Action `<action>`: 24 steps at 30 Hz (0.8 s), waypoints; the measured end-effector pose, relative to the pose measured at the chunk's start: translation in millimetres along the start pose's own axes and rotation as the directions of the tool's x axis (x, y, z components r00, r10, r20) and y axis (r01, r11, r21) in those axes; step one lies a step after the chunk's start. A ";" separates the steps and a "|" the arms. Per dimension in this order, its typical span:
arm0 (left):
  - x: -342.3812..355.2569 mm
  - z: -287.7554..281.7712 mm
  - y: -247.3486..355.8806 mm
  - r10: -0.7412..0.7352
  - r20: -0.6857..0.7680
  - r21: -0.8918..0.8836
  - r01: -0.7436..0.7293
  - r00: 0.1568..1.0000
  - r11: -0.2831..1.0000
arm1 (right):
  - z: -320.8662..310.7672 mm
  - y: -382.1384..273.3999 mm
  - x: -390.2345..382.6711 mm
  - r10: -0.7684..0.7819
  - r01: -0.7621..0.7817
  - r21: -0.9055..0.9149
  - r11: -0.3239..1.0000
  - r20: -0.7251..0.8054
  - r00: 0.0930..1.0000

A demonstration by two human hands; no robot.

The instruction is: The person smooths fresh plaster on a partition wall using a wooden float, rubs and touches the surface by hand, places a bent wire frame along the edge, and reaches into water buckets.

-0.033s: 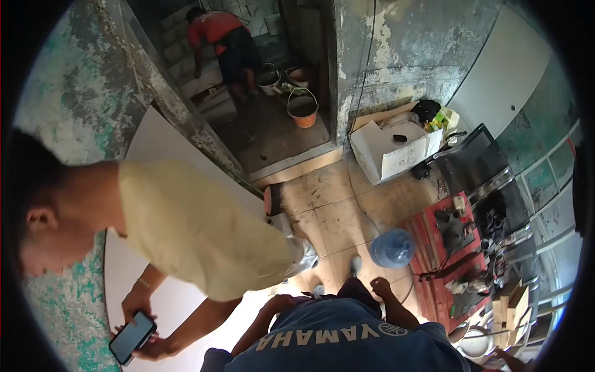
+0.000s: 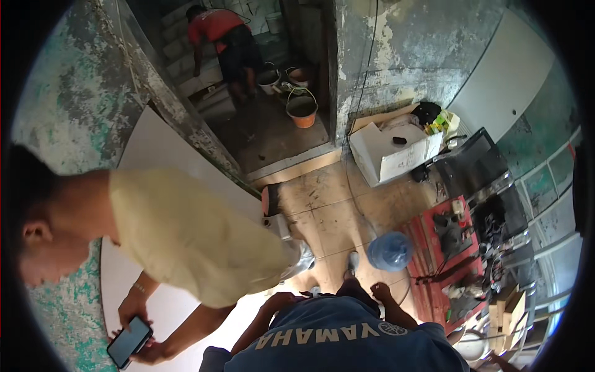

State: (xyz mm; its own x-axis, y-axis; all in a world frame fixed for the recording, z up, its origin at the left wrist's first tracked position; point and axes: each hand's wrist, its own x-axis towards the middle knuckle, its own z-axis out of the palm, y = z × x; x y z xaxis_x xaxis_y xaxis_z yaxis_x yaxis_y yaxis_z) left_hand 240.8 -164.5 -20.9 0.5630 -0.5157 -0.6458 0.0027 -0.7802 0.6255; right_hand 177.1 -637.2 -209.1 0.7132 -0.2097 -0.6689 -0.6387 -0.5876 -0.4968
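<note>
On the tiled floor [image 2: 322,235] of a room with peeling walls [image 2: 409,62], a worker in a dark blue shirt [image 2: 322,356] stands with both arms lowered. The right hand [image 2: 380,290] is curled into a loose fist, nothing seen inside it; the left hand [image 2: 283,300] is close by the shirt's hem, its fingers too hidden for me to tell whether they grip anything. A blue water jug [image 2: 390,251], the object nearest the right hand, sits on the tiles just beyond it, not touched, beside a red tabletop [image 2: 423,248] cluttered with dark gear [image 2: 452,232]. The step in hand looks like a pause; any grasp of the jug would call for uncurling that fist and stooping forward. To the worker's left, a person in a yellow shirt [image 2: 192,235] holds a phone [image 2: 129,342], while a person in red [image 2: 223,28] bends beyond the doorway, near an orange bucket [image 2: 302,115]. Pale block capitals [image 2: 316,336] cross the chest of the blue shirt alongside a round emblem [image 2: 392,329], upside down to the wearer. On the jug and the white box [image 2: 396,162] by the wall, I can read no label.
</note>
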 end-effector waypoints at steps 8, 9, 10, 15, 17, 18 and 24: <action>148.3 -53.1 70.8 0.118 -0.152 -0.106 -0.134 0.981 0.985 | -145.0 27.1 154.8 -0.350 0.347 -0.676 0.650 0.139 0.926; 159.3 -61.4 74.9 0.104 -0.189 -0.109 -0.126 0.977 0.986 | -165.2 5.7 181.9 -0.462 0.490 -0.796 0.355 0.306 0.832; 166.8 -71.8 74.2 0.055 -0.199 -0.103 -0.077 0.978 0.992 | -180.3 -21.0 206.7 -0.635 0.589 -0.720 0.368 0.268 0.725; 218.2 -115.5 52.5 -0.172 -0.355 -0.284 0.070 0.919 0.956 | -207.4 -209.5 312.4 -0.276 0.293 -0.191 0.937 0.112 0.955; 243.4 -134.0 24.0 -0.274 -0.360 -0.353 0.142 0.892 0.925 | -201.8 -281.7 346.3 -0.317 0.333 -0.114 0.936 0.139 0.938; 257.4 -144.9 7.2 -0.306 -0.373 -0.363 0.166 0.876 0.917 | -196.3 -313.5 360.7 -0.278 0.296 -0.125 0.947 0.139 0.950; 293.7 -224.2 -90.5 -0.571 -0.399 -0.628 0.240 0.717 0.741 | -187.3 -450.8 436.7 -0.394 0.505 -0.441 0.742 0.323 0.860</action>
State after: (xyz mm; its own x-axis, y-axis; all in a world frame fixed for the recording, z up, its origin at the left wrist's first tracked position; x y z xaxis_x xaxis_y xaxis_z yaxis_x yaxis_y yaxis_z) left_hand 591.2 -166.0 -169.0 0.7323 0.2168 -0.6455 0.6559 -0.4795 0.5830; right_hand 830.6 -610.2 -173.7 0.7722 0.3036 -0.5582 0.0139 -0.8863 -0.4629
